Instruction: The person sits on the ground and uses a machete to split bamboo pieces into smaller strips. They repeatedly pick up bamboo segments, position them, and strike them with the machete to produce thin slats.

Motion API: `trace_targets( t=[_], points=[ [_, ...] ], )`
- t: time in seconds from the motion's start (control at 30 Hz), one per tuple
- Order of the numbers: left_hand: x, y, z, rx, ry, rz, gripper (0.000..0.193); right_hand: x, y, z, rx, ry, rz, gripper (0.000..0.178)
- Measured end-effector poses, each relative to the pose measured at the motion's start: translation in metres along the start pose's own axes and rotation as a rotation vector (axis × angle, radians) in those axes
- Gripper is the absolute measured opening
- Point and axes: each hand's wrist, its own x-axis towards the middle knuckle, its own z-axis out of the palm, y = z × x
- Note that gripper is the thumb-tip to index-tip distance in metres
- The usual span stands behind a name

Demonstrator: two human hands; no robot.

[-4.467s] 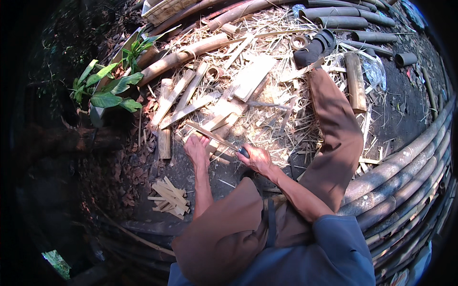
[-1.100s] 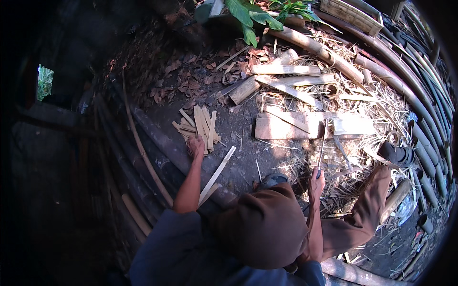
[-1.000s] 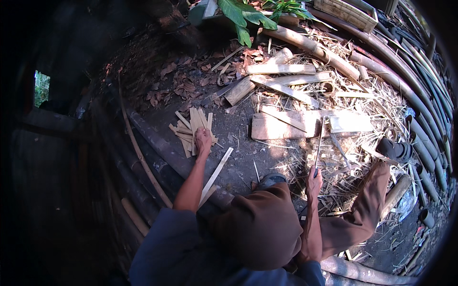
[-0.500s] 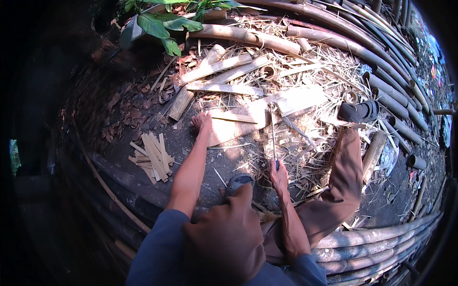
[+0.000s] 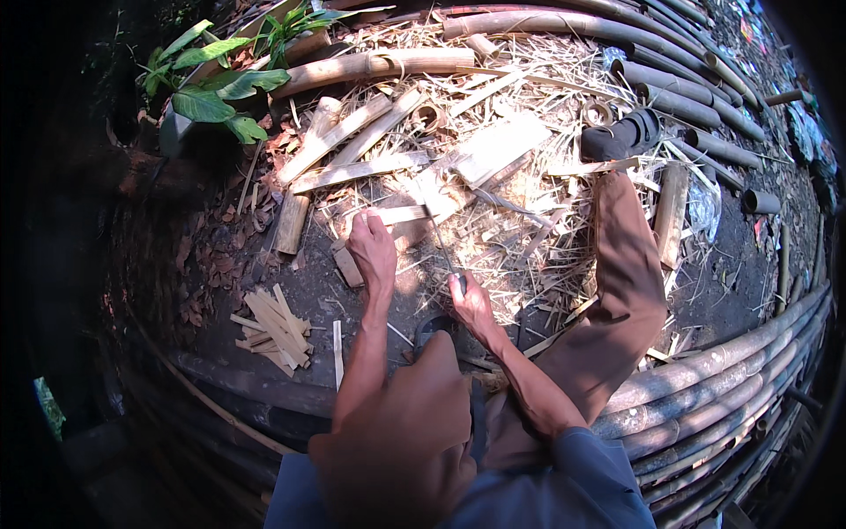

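My left hand is closed on one end of a pale bamboo strip, which points to the right over a wooden block on the ground. Lower and to the right, my right hand grips the dark handle of a long thin-bladed knife. Its blade reaches up and left to the strip and crosses it; sunlight glare blurs the tip, and I cannot tell how deep the edge sits. A small stack of cut bamboo strips lies left of my left forearm.
Split bamboo pieces lie beyond my left hand, amid shavings. Long bamboo poles run along the lower right, and more poles lie at the upper right. My shoe rests right of the glaring block. A leafy plant stands upper left.
My right hand has brought the knife leftward, nearer my left hand, and the blade now crosses the strip. A loose strip now shows left of my left forearm. The whole view has shifted.
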Motion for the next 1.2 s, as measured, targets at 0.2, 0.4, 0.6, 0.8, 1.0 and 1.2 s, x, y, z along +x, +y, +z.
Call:
trace_targets(
  t=[0.2,0.4,0.6,0.8,1.0,1.2],
  points=[
    [-0.002,0.022,0.011,-0.105,-0.039,0.038,0.034,0.0,0.011,-0.009,-0.07,-0.009,0.098,0.051],
    [0.017,-0.009,0.037,-0.694,-0.279,0.095,0.03,-0.007,-0.024,-0.033,0.09,-0.043,0.161,0.046],
    [0.007,0.011,0.035,-0.355,-0.362,0.39,0.02,0.001,-0.104,-0.078,0.219,-0.012,-0.079,0.06],
    [0.001,0.041,0.018,-0.422,-0.631,0.362,0.012,0.02,-0.132,-0.081,0.483,-0.089,-0.059,0.061],
    [-0.004,0.015,0.032,-0.392,-0.49,0.584,0.032,0.017,-0.141,-0.07,0.633,-0.164,0.204,0.033],
    [-0.006,0.011,0.034,-0.346,-0.455,0.703,0.046,0.019,-0.14,-0.066,0.699,-0.181,0.288,0.036]
  ],
)
